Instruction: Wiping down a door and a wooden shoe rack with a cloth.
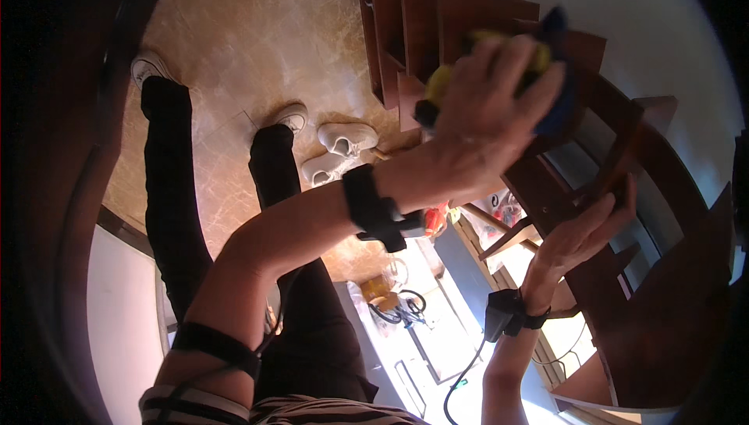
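In the head view I have the left hand (491, 101) over the upper part of a dark red-brown wooden frame (683, 312), its fingers bent over a yellow-and-blue item (560, 105) that lies under the palm. The item is just right of the frame's stepped boards (425, 31), overlapping their right-hand ends from where I look; motion blur keeps me from telling whether it touches the wood. A small black part pokes out beyond the heel of the hand, yellow shows on both sides of the fingers, and the dark blue part sits past the fingertips, one corner pointing up and to the right. So the visible extent runs from lower left to upper right, though the hand covers too much for me to fix the true long axis. My right hand (577, 236) is at the frame's inner bars, fingers stretched out and aimed up and right, pinching nothing that I can see; I can't tell whether the palm presses on the wood. Gaps between those bars open toward a pale wall (624, 3) beyond the frame's far edge, so room is narrow there. More room lies off the boards' left edge, over the tiled floor (234, 27), with a pair of white shoes (347, 140) near the boards' lower left corner and a worn shoe (292, 117) just beside them.
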The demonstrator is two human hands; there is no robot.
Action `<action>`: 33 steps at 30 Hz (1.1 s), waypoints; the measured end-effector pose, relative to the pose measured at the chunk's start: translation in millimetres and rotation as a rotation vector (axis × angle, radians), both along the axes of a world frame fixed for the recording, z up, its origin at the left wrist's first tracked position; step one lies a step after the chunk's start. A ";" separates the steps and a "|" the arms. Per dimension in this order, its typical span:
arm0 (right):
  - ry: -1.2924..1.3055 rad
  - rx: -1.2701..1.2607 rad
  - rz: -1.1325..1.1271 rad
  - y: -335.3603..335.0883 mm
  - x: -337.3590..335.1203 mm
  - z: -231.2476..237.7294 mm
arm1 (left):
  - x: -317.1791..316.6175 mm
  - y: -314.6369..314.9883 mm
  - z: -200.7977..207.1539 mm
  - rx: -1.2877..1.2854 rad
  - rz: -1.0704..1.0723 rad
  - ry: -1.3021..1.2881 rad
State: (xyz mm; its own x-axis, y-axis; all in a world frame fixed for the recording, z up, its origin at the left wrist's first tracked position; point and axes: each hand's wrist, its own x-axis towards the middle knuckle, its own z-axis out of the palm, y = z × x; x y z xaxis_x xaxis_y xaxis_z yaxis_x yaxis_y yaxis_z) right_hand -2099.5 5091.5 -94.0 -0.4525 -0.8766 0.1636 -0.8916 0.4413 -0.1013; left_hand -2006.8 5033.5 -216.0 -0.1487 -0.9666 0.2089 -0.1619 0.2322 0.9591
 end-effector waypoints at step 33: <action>0.104 0.060 0.153 -3.3 0.7 6.7 | -52.0 6.0 -0.4 -0.787 -1.018 -0.571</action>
